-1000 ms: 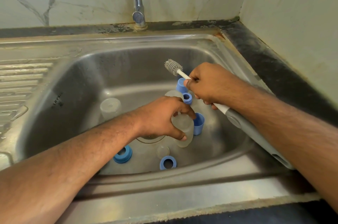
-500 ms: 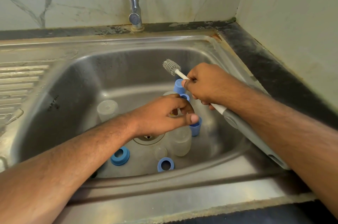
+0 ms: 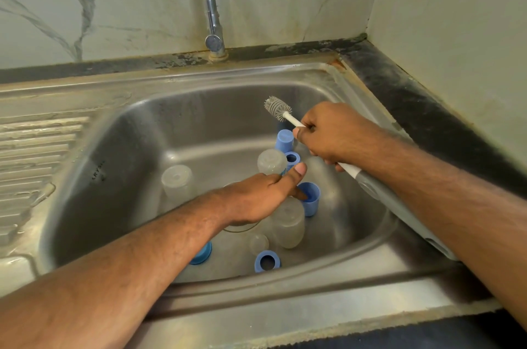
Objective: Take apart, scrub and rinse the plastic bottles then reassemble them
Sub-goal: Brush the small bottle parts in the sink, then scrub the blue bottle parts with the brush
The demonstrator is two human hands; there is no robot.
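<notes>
The right hand [image 3: 332, 132] grips the white-handled grey bottle brush [image 3: 278, 109]; the left hand [image 3: 265, 196], fingers loose, reaches among cloudy plastic bottles [image 3: 288, 223] in the steel sink [image 3: 128, 149]

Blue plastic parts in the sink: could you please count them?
5: back cap, ring beside it, cup right, ring front, ring under forearm. More may be hidden.

Two bare forearms enter from the bottom edge, one from 7 o'clock and one from 4 o'clock, both covered in fine dark hair. No sleeves show. The left hand [image 3: 262, 197] and right hand [image 3: 336, 135] wear nothing; the left thumbnail is short.
</notes>
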